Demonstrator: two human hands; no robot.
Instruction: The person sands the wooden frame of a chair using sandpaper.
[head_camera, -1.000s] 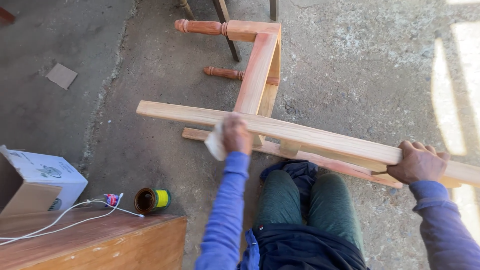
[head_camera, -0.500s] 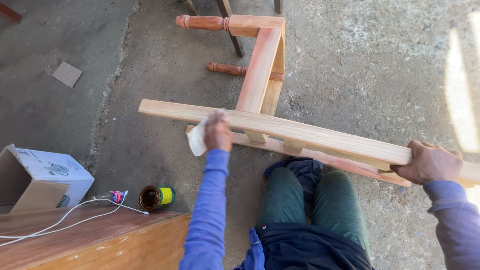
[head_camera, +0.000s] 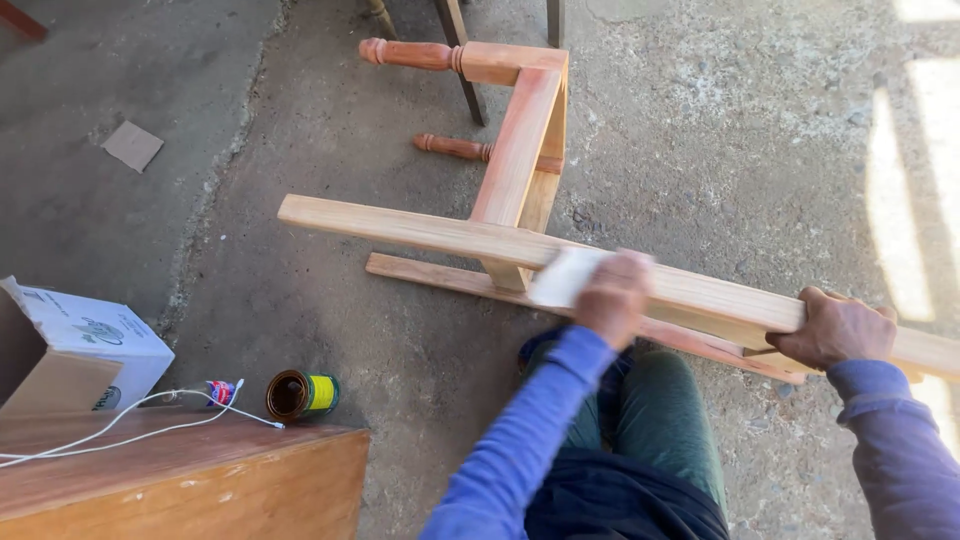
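While the long wooden rail (head_camera: 440, 232) lies across the person's lap, slanting from upper left to lower right, the left hand (head_camera: 612, 297) presses a pale cloth (head_camera: 566, 277) flat against its near face, grip closed on the cloth. Right hand (head_camera: 836, 328) has its grip wrapped tight round the rail near the right end. That rail is part of a wooden frame (head_camera: 520, 150) with turned legs, lying on its side on the concrete floor (head_camera: 720, 130). Off to the left, an open small can (head_camera: 302, 394) lies on the floor beside a cardboard box (head_camera: 80, 340), and a white cable (head_camera: 110, 425) runs over the wooden desk (head_camera: 180, 480).
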